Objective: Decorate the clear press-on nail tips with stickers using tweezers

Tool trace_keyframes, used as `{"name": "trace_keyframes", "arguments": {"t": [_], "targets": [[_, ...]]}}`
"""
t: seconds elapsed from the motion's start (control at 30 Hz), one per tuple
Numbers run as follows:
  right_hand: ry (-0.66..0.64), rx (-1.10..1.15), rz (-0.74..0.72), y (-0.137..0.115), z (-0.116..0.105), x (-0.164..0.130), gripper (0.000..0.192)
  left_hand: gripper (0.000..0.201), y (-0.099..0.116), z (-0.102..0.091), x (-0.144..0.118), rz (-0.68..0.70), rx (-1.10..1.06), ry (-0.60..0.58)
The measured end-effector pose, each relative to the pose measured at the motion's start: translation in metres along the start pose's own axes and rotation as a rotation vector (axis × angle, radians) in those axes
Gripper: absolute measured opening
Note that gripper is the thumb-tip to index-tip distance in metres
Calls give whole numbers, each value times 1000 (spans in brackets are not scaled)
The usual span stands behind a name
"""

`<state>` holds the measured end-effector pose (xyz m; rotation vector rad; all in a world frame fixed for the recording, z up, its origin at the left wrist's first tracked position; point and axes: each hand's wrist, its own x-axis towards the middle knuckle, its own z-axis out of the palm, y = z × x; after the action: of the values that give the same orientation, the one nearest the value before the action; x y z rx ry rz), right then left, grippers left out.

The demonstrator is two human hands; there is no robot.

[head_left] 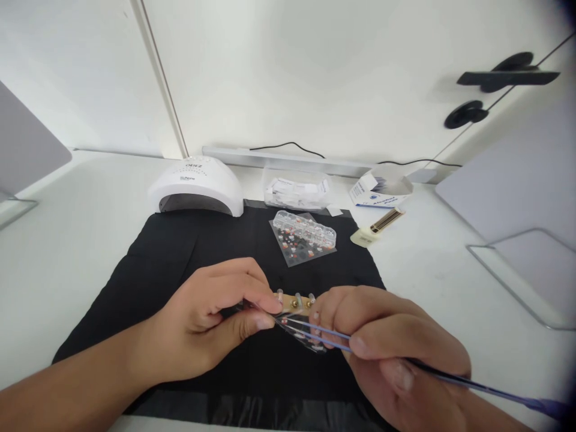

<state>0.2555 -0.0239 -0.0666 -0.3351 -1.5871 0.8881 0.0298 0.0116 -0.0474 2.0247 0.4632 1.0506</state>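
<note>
My left hand (216,318) pinches a small clear sheet (302,333) over the black mat (148,270), next to a tan nail-tip holder strip (294,302) carrying clear false nails. My right hand (391,342) grips a thin blue tweezers-like tool (450,375), its two tips reaching left to the clear sheet between my hands. Whether the left fingers also hold the strip is hidden. Both hands hover low near the mat's front middle.
A white nail lamp (198,187) stands at the mat's back left. A clear compartment box of nail decorations (305,231) lies on a sticker sheet (299,252). Behind are a plastic bag (297,193), a small white-blue carton (380,193) and a gold tube on a cream block (377,229).
</note>
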Motion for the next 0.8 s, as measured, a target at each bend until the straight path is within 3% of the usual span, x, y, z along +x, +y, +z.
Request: {"name": "trace_keyframes", "arguments": {"t": [0.23,0.5,0.8], "targets": [[4,-18,-18,1,0,2,28,18,2,0,1,-9,6,-3],[35,-46,-32,1,3,0,27,17,6,2,1,-8,157,29],[83,-192,-27,0,4,-6,23,19,6,3,0,-8,178,6]]}}
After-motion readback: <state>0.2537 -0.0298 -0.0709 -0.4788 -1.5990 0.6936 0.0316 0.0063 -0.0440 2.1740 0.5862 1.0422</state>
